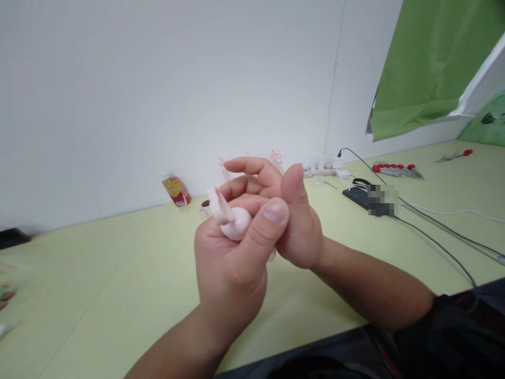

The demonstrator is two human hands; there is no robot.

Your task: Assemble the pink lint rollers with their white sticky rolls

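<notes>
My left hand (232, 263) is closed around a glossy pale pink piece (236, 223), a rounded ball with a curved, ear-like tab sticking up from it. The rest of that piece is hidden inside the fist, and a small clear edge peeks out below the left thumb. Just behind, my right hand (298, 221) touches the left one, its thumb up and its fingers loosely stretched to the left. No object shows in the right palm, though part of it is covered by the left thumb.
Pink items (276, 158) stand by the wall, partly hidden. A bottle with a yellow and red label (176, 189) is to their left. Rightward lie a black phone-like device (357, 200) with cables, a power strip (321, 172) and red-tipped items (396, 170).
</notes>
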